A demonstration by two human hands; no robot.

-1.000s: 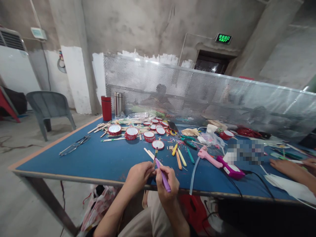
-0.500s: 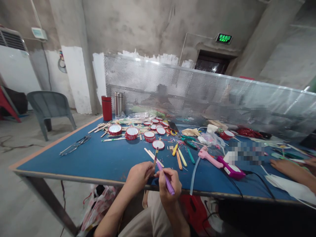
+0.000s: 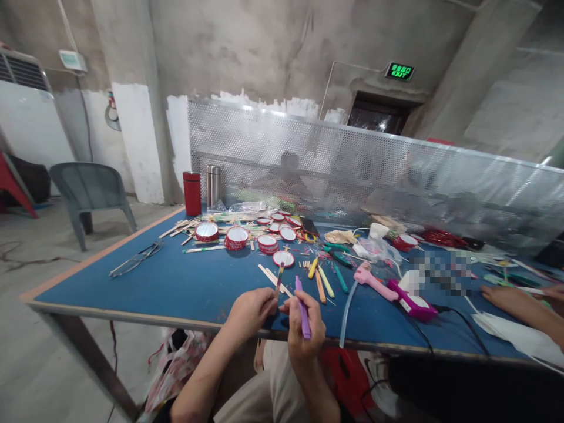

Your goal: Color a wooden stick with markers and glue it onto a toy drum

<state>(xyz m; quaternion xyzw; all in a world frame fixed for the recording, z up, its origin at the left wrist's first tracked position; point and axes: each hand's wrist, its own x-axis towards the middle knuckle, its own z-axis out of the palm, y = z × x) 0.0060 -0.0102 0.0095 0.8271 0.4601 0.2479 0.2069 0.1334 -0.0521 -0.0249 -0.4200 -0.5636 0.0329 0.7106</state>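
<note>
My left hand (image 3: 252,311) is closed on a wooden stick (image 3: 279,277) whose upper part is coloured in green and purple bands. At its tip sits a small round disc (image 3: 283,258) with a pale face and red rim; I cannot tell whether the two are joined. My right hand (image 3: 308,326) grips a purple marker (image 3: 303,311), tip pointing up and apart from the stick. Bare wooden sticks (image 3: 268,274) lie just beyond my left hand. Right of them are a yellow marker (image 3: 313,268), an orange marker (image 3: 320,285), a pale yellow marker (image 3: 326,281) and a teal marker (image 3: 341,278).
Several red-rimmed discs (image 3: 237,237) and loose sticks cover the back of the blue table (image 3: 176,288). Glasses (image 3: 136,259) lie left. To the right are a pink glue gun (image 3: 376,282), a purple box (image 3: 414,299) with cables, and another person's arm (image 3: 515,302).
The purple marker has moved off the stick to the right and tilted more upright in my right hand. My left hand and the stick stay nearly in place.
</note>
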